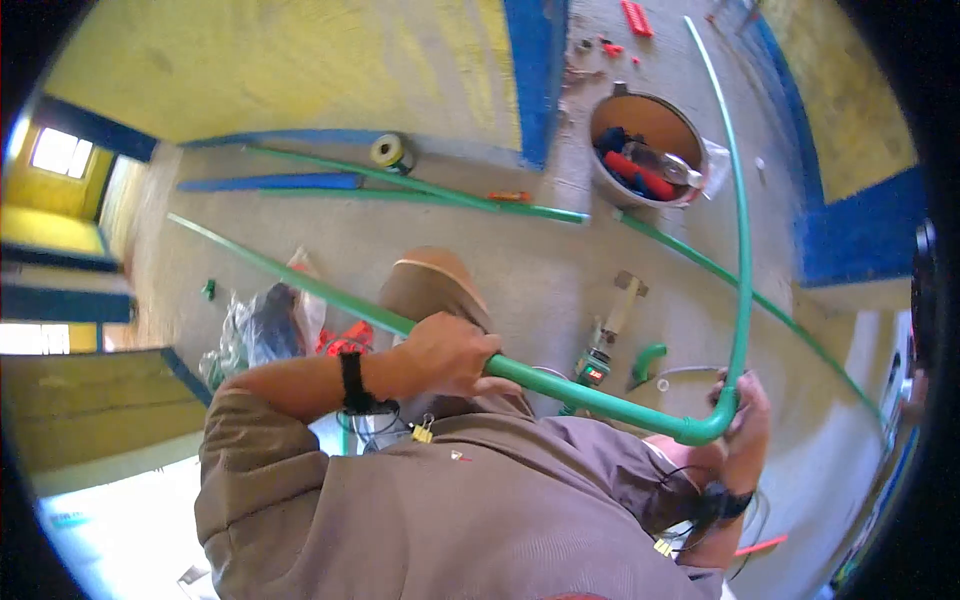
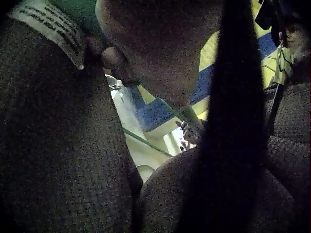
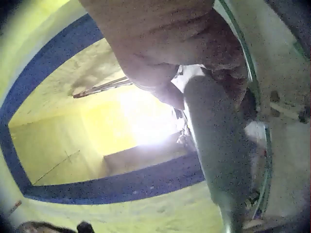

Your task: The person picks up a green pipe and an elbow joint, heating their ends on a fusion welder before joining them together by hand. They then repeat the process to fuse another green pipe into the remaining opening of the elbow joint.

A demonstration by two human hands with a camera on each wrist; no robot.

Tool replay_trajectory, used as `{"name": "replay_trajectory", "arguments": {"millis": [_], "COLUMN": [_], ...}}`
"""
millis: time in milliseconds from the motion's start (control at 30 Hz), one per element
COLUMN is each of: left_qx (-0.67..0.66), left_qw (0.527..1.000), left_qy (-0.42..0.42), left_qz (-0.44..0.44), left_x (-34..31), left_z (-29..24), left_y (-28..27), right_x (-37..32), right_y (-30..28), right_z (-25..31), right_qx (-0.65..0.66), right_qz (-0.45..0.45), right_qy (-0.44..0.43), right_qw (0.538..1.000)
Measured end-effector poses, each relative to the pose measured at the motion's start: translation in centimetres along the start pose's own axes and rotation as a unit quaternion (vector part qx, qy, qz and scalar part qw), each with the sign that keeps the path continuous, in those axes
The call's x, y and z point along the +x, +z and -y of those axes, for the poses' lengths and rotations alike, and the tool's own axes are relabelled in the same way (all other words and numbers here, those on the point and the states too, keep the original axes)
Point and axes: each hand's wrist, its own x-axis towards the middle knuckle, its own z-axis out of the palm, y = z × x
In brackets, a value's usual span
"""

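Observation:
Across the lap in the head view lies a long green pipe [image 1: 590, 400], gripped by my left hand [image 1: 445, 355], whose fingers curl round it. At its right end a green elbow [image 1: 708, 425] joins it to a second green pipe [image 1: 743, 250] that runs away towards the top. My right hand [image 1: 748, 405] holds this corner from the outer side, fingers partly hidden behind it. In the right wrist view that hand [image 3: 170, 41] is close up, beside a pale green pipe [image 3: 214, 141]. The left wrist view is dark, with the hand [image 2: 160, 39] at the top.
On the floor ahead lie a tool with a red display [image 1: 594, 368], a loose green elbow [image 1: 648, 365] and more green pipes [image 1: 540, 211]. A round tub [image 1: 645, 100] holds a red-bodied tool. Plastic bags [image 1: 270, 325] lie left of the knee [image 1: 435, 285]; a spool [image 1: 392, 153] stands by the wall.

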Motion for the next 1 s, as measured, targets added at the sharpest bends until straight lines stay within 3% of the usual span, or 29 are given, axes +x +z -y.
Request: {"name": "replay_trajectory", "arguments": {"millis": [67, 133, 167, 300, 400, 433, 500, 567, 600, 667, 800, 867, 933, 1000], "left_qx": [0.004, -0.009, -0.008, 0.002, -0.008, 0.014, -0.022, -0.073, -0.065, 0.087, 0.106, 0.075, 0.072, 0.066], "left_qw": [0.999, 0.999, 0.999, 0.999, 0.999, 0.999, 0.965, 0.982, 0.982, 0.986, 0.976, 0.968, 0.971, 0.975], "left_qy": [0.042, 0.048, 0.047, 0.030, 0.004, -0.015, 0.122, 0.000, 0.013, -0.049, -0.094, -0.087, -0.103, -0.115], "left_qz": [0.009, -0.008, 0.001, 0.031, -0.037, -0.047, -0.233, -0.172, -0.179, -0.136, -0.164, -0.223, -0.202, -0.179], "left_x": [0.0, -0.2, -0.5, -1.5, -3.1, -3.3, -2.5, -3.2, -2.9, -2.2, 0.3, 1.3, 1.6, 2.0], "left_z": [0.5, 0.9, 0.9, 1.6, 2.4, 3.0, 5.3, 6.6, 8.1, 12.0, 18.7, 21.7, 23.1, 24.3], "left_y": [0.7, 0.7, 0.7, 0.3, -2.3, -3.3, -4.3, -6.5, -6.9, -6.9, -5.8, -4.1, -3.2, -2.1], "right_x": [3.5, 6.3, 6.8, 6.9, 4.5, 4.3, 5.3, 6.3, 6.9, 8.6, 13.5, 15.1, 15.2, 15.2], "right_y": [-0.6, 0.5, 1.9, 2.6, 7.2, 8.3, 10.5, 13.9, 15.5, 18.3, 23.5, 25.1, 26.1, 26.9], "right_z": [1.9, 2.7, 2.7, 2.2, 3.8, 4.3, 4.4, 4.2, 4.3, 4.0, 1.3, -0.3, -2.1, -4.0], "right_qx": [0.008, -0.079, -0.169, -0.267, -0.274, -0.245, -0.245, -0.221, -0.206, -0.124, -0.041, 0.006, 0.007, 0.012], "right_qz": [0.026, 0.062, 0.000, -0.030, -0.024, -0.012, 0.008, 0.009, 0.011, 0.037, 0.108, 0.143, 0.151, 0.112], "right_qy": [0.025, 0.080, 0.081, 0.028, -0.018, -0.012, -0.053, -0.084, -0.103, -0.131, -0.183, -0.223, -0.226, -0.286], "right_qw": [0.999, 0.992, 0.982, 0.963, 0.961, 0.969, 0.968, 0.971, 0.973, 0.983, 0.976, 0.964, 0.962, 0.952]}}
